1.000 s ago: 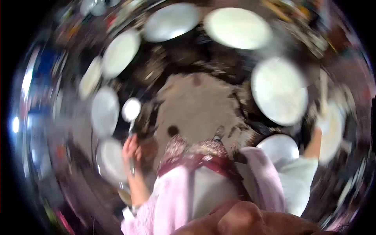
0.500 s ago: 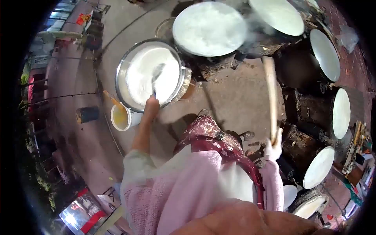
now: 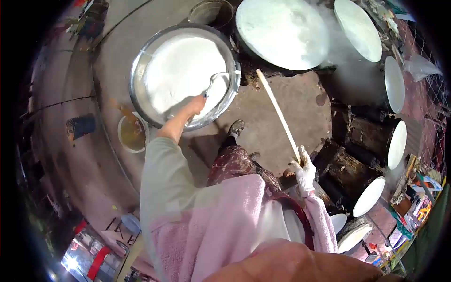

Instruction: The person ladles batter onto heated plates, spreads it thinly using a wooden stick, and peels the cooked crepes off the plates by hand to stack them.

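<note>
My left hand, bare, is closed on the handle of a metal ladle over the right part of a wide metal basin. White powdery or creamy stuff fills much of the basin. My right hand wears a white glove and grips the lower end of a long pale wooden stick, which slants up and left over the floor. The stick's far tip is just below a large round steaming white-topped pan.
More round pans with white contents curve down the right side, among them an upper one and a lower one, on dark drum-like stoves. A bucket stands left of the basin, with a dark cylinder farther left.
The view has turned, and the basin is now nearer. My left hand and the ladle have moved to the basin's right part. The stick has tilted left.
</note>
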A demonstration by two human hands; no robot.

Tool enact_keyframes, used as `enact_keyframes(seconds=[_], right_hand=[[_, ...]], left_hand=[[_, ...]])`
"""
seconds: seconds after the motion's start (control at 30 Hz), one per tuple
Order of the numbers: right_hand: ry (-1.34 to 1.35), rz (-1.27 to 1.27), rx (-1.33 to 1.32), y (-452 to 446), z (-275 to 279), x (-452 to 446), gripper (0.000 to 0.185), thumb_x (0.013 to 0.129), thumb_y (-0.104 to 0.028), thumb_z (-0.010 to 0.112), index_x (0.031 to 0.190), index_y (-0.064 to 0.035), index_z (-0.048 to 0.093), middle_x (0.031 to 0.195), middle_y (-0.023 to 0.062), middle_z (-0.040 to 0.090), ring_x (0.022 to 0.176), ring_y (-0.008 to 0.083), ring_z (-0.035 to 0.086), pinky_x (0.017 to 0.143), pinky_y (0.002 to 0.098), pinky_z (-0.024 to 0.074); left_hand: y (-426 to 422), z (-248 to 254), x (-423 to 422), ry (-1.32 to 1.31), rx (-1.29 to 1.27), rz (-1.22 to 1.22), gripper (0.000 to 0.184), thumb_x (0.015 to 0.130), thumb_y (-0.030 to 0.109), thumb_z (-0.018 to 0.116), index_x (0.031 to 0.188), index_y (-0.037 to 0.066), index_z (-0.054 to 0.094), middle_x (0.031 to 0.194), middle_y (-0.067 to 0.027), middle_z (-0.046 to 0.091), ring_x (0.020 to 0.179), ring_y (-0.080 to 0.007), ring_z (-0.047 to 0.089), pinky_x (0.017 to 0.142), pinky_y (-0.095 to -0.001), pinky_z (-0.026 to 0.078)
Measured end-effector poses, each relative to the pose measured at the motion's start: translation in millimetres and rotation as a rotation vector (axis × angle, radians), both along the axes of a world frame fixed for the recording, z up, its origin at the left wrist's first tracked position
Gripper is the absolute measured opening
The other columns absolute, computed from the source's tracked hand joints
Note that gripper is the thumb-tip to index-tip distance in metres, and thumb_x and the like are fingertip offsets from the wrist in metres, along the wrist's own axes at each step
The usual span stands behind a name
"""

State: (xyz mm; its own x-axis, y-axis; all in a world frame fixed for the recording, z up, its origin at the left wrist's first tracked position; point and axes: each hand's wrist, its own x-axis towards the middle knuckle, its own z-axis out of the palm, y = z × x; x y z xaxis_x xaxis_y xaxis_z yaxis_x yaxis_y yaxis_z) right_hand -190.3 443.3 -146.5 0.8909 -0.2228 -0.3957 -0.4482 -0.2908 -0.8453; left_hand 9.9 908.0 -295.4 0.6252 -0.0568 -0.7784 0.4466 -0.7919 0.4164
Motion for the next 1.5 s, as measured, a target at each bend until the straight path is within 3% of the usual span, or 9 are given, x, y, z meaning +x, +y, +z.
enact_keyframes(seconds=[0.17,0.2,0.3,0.57,0.7,0.87,1.23,1.37,1.5], right_hand=[[0.223,0.232,0.108,26,-30,-24,0.056,0.086,-0.001,0.067,0.137,0.0034,0.044,0.136,0.0111,0.053,0.115,0.0123,0.054,0.099,0.0265,0.0437],[0.168,0.320,-0.019,45,-7,-23,0.051,0.090,-0.026,0.064,0.133,-0.0030,0.051,0.123,0.0141,0.063,0.111,0.0153,0.061,0.095,0.0254,0.0442],[0.343,0.509,-0.098,63,-38,-64,0.047,0.094,-0.034,0.057,0.132,-0.0070,0.053,0.119,0.0179,0.063,0.108,0.0210,0.063,0.093,0.0271,0.0448],[0.392,0.415,0.344,40,-1,-127,0.046,0.095,-0.020,0.058,0.136,-0.0015,0.049,0.110,0.0040,0.065,0.094,0.0087,0.055,0.086,0.0218,0.0449],[0.104,0.362,0.468,26,38,-130,0.050,0.092,-0.011,0.062,0.138,0.0000,0.046,0.116,0.0039,0.064,0.096,0.0071,0.054,0.086,0.0212,0.0441],[-0.179,0.251,0.427,-9,71,-124,0.045,0.089,-0.007,0.065,0.132,0.0026,0.052,0.137,0.0117,0.053,0.122,0.0139,0.049,0.103,0.0279,0.0375],[-0.135,-0.364,0.269,-64,38,-63,0.042,0.090,-0.021,0.067,0.129,-0.0082,0.058,0.069,-0.0080,0.049,0.054,0.0020,0.041,0.047,0.0196,0.0334],[-0.143,-0.540,0.322,-91,-13,-57,0.040,0.089,-0.018,0.068,0.126,-0.0050,0.060,0.073,-0.0080,0.054,0.057,0.0019,0.042,0.051,0.0186,0.0351],[-0.223,-0.644,0.303,-126,-11,-39,0.039,0.088,-0.015,0.069,0.125,-0.0028,0.060,0.087,-0.0048,0.061,0.069,0.0019,0.047,0.060,0.0175,0.0377]], left_hand=[[-18,14,-102,0.369,-0.677,0.846,0.039,0.101,0.038,0.042,0.082,0.004,0.049,0.055,0.0012,0.034,0.039,-0.0105,0.028,0.038,-0.0286,0.026],[-23,12,-121,0.405,-0.811,0.974,0.039,0.100,0.040,0.044,0.085,0.004,0.051,0.055,0.0021,0.033,0.038,-0.0087,0.027,0.039,-0.0272,0.027],[-56,14,-160,0.451,-1.223,1.291,0.038,0.100,0.042,0.044,0.095,0.006,0.056,0.056,0.0057,0.039,0.035,-0.0065,0.027,0.043,-0.0263,0.030],[-131,122,-196,0.484,-2.352,1.402,0.021,0.101,0.016,0.040,0.108,-0.002,0.049,0.060,0.0078,0.035,0.038,-0.0038,0.034,0.063,-0.0268,0.038],[-109,243,-196,0.492,-2.290,1.265,0.025,0.102,0.016,0.037,0.107,-0.006,0.048,0.064,0.0055,0.038,0.039,-0.0026,0.035,0.056,-0.0232,0.032],[-70,377,-183,-0.169,-1.795,0.786,0.033,0.104,0.027,0.035,0.105,-0.002,0.051,0.060,0.0066,0.036,0.032,-0.0022,0.026,0.042,-0.0214,0.024],[-46,355,-12,-0.538,-1.210,0.892,0.028,0.102,0.025,0.041,0.093,0.000,0.051,0.057,0.0040,0.040,0.039,-0.0064,0.036,0.039,-0.0253,0.026],[-126,363,-24,-0.782,-0.597,0.582,0.030,0.102,0.027,0.040,0.092,0.001,0.051,0.057,0.0000,0.041,0.037,-0.0099,0.037,0.034,-0.0240,0.029],[-207,372,-7,-0.331,-0.952,0.445,0.029,0.103,0.024,0.039,0.092,0.001,0.053,0.056,0.0015,0.039,0.035,-0.0109,0.036,0.034,-0.0250,0.029]])
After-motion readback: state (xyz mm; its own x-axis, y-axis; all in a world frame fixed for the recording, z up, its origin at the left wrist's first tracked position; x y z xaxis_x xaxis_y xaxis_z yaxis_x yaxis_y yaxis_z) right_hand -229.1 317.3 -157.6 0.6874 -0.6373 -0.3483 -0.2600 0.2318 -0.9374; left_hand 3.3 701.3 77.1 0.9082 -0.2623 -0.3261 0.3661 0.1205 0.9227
